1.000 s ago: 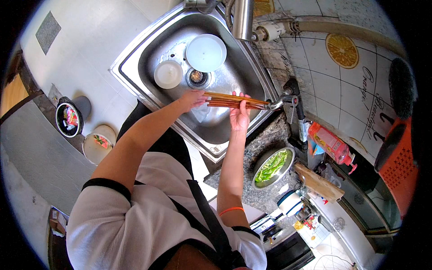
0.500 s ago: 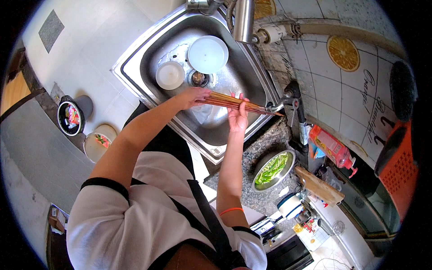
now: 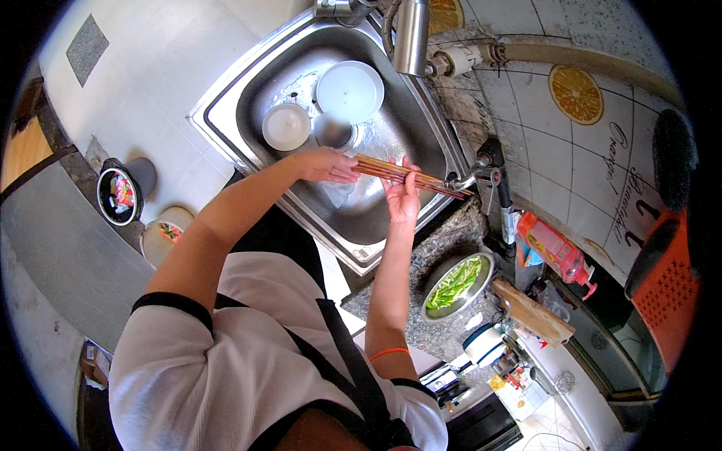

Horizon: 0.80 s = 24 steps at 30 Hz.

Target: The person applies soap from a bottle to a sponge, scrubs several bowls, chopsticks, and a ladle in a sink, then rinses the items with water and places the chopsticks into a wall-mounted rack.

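Observation:
A bundle of brown wooden chopsticks (image 3: 376, 167) spans my two hands above the near part of the steel sink (image 3: 301, 68). My left hand (image 3: 329, 164) is closed round the bundle's left end, its fingers pressed together. Farther along, my right hand (image 3: 402, 197) grips the chopsticks between thumb and fingers. Their right tips reach beside the metal tap (image 3: 475, 177) at the sink's right edge. Behind my hands, in the basin, lie a large white bowl (image 3: 350, 89) and a smaller white bowl (image 3: 286, 126). The drain (image 3: 335, 134) next to them looks blurred.
On the stone counter at right stands a metal bowl (image 3: 456, 287) of cut green vegetables. Beyond it are a wooden board (image 3: 534, 312) and a red pump bottle (image 3: 555, 252). A lined bin (image 3: 119, 197) and a bucket (image 3: 162, 239) stand on the floor at left.
My left hand has turned slightly and shifted a little along the chopsticks, its fingers now pointing more to the right. The right hand keeps its hold, moved only slightly.

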Each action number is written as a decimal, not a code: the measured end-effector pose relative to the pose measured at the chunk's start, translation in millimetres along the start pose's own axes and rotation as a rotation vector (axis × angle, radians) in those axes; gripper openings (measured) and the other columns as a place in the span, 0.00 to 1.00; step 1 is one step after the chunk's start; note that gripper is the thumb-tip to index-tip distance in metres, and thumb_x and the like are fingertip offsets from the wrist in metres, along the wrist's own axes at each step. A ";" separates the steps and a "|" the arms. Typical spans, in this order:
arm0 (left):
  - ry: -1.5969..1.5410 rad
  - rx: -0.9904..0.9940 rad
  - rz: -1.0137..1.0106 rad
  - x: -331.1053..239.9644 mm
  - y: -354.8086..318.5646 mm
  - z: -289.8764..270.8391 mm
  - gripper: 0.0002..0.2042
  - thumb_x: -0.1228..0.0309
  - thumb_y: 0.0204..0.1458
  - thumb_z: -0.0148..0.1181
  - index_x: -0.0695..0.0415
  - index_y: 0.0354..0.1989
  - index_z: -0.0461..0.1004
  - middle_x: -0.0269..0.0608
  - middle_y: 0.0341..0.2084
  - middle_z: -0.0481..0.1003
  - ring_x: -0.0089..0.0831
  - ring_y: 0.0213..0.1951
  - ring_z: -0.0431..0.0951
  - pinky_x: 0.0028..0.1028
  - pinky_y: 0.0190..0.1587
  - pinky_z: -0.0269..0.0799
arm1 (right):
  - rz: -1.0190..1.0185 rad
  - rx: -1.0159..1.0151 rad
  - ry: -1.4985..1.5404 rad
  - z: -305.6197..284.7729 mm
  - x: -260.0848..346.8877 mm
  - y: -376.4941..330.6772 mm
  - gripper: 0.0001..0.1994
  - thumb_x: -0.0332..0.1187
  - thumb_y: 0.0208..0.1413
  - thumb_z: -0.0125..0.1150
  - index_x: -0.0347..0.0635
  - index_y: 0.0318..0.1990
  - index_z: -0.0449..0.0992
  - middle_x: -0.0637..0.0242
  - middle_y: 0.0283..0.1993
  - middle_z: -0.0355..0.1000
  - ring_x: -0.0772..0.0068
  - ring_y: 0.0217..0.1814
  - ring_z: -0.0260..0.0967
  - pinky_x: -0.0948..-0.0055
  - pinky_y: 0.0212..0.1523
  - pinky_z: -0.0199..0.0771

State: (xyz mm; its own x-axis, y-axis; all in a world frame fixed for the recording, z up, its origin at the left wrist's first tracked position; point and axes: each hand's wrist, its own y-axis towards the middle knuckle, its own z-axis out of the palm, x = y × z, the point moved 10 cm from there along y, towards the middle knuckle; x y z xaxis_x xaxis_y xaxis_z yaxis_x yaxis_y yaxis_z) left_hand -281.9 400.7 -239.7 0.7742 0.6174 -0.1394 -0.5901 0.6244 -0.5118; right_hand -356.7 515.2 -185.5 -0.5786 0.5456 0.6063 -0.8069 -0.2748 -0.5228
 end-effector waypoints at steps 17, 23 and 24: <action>-0.389 -0.217 0.390 -69.8 -17.1 -58.2 0.10 0.77 0.46 0.49 0.64 0.38 0.65 0.47 0.36 0.69 0.33 0.37 0.71 0.22 0.43 0.68 | 0.104 -0.230 -0.179 -27.0 -16.4 -12.5 0.08 0.34 0.49 0.50 0.51 0.37 0.64 0.67 0.47 0.63 0.64 0.49 0.59 0.54 0.42 0.62; -0.263 -0.173 0.107 -35.7 35.6 33.3 0.13 0.67 0.49 0.46 0.54 0.44 0.65 0.39 0.42 0.66 0.34 0.45 0.64 0.29 0.50 0.60 | 0.120 -0.384 -0.130 -77.7 -50.7 -24.3 0.10 0.35 0.50 0.48 0.54 0.41 0.61 0.70 0.46 0.63 0.68 0.45 0.61 0.58 0.39 0.62; -0.248 -0.117 0.070 -27.9 48.4 49.6 0.14 0.66 0.49 0.47 0.51 0.45 0.65 0.37 0.44 0.64 0.34 0.46 0.63 0.29 0.50 0.59 | 0.103 -0.393 -0.103 -84.9 -52.0 -27.3 0.11 0.35 0.50 0.48 0.54 0.42 0.61 0.70 0.46 0.63 0.68 0.44 0.61 0.58 0.39 0.62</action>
State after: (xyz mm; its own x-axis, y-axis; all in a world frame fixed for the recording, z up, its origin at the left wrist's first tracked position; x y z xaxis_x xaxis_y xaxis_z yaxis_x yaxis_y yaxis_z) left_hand -343.4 437.4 -218.5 0.6439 0.7646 0.0266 -0.5990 0.5254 -0.6043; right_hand -294.6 561.5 -253.5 -0.6790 0.4438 0.5847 -0.6488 0.0098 -0.7609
